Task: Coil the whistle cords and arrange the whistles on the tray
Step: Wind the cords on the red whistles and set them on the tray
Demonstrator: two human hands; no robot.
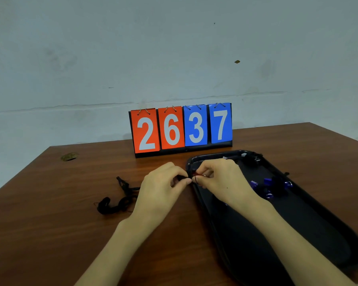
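Note:
My left hand [163, 188] and my right hand [219, 176] meet over the near-left rim of the black tray [298, 230]. Both pinch a black cord [183, 178] with a small red whistle [196, 174] between the fingertips; most of it is hidden by my fingers. Loose black cord [116, 201] lies tangled on the table to the left of my left hand. Blue whistles [269, 186] with dark cords lie on the tray, right of my right hand. Another dark cord bundle [250, 157] sits at the tray's far corner.
A flip scoreboard [181, 129] reading 2 6 3 7 stands at the back of the brown wooden table [50, 223], just behind the tray. A pale wall rises behind the table. A small brownish patch [69, 156] marks the table's far left corner.

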